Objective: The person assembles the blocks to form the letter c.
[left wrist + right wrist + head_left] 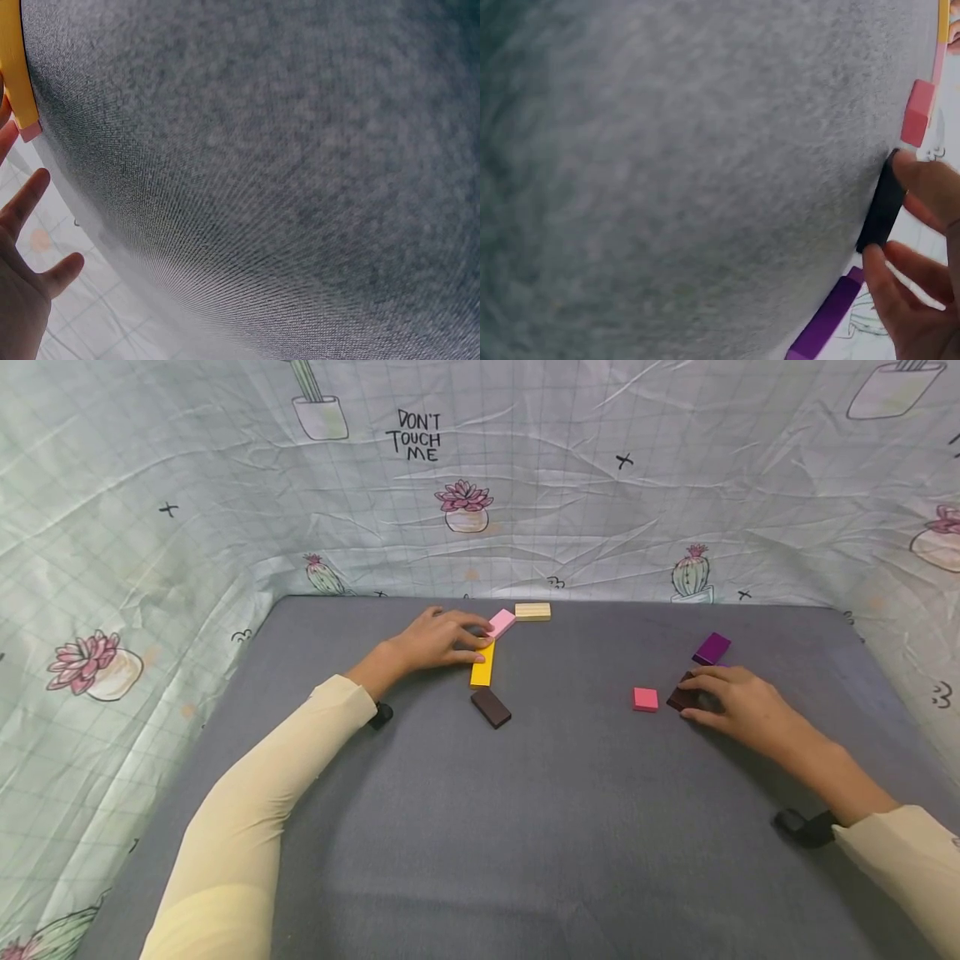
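At the centre back, my left hand [442,639] has its thumb and fingertips on the far end of a yellow block [482,668]. A pink block [502,623] touches that end, angled away. The left wrist view shows the yellow block [15,67] at its edge, with two other fingers spread apart. On the right, my right hand [738,702] pinches a dark brown block [883,202] by its ends, between thumb and finger. Beside this block lie a small red-pink block [645,699] on the left and a purple block [711,648] behind.
Another dark brown block [491,707] lies just in front of the yellow one. A pale wooden block [532,612] sits at the back next to the pink block. The grey tabletop [495,827] meets a hanging printed cloth [555,510] at the back and sides.
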Demonstrator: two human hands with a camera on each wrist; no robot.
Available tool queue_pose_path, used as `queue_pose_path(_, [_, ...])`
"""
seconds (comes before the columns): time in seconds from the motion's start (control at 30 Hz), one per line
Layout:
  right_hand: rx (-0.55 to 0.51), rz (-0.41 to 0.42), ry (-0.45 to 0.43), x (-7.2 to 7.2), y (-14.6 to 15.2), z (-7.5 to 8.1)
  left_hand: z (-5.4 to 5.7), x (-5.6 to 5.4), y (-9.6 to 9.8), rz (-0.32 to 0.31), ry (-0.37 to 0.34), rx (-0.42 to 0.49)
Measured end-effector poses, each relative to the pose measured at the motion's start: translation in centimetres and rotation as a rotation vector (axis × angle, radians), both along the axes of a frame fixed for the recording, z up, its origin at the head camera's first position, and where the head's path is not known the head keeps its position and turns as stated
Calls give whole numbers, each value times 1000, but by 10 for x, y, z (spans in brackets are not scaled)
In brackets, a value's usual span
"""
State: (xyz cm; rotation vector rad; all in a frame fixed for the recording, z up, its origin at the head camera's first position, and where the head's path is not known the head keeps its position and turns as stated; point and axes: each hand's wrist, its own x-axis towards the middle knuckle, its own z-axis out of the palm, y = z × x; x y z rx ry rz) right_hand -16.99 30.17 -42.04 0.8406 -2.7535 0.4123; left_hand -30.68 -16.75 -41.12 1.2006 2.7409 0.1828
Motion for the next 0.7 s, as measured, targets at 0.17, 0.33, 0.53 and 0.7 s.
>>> queue_pose_path(0.17, [-7, 23, -31, -1, 3, -2, 0, -1, -1, -2, 2, -1])
queue_pose_path(0.33, [-32, 28, -48, -5, 6, -3, -2, -1, -3, 4, 6, 2])
queue_pose_path(0.53, [-62, 23, 7, -3, 7, -1, -3, -1, -2, -9, 0, 11])
queue_pose_path(0.7, [-83, 28, 93, 5, -2, 10, -1, 0, -1, -7, 1, 14])
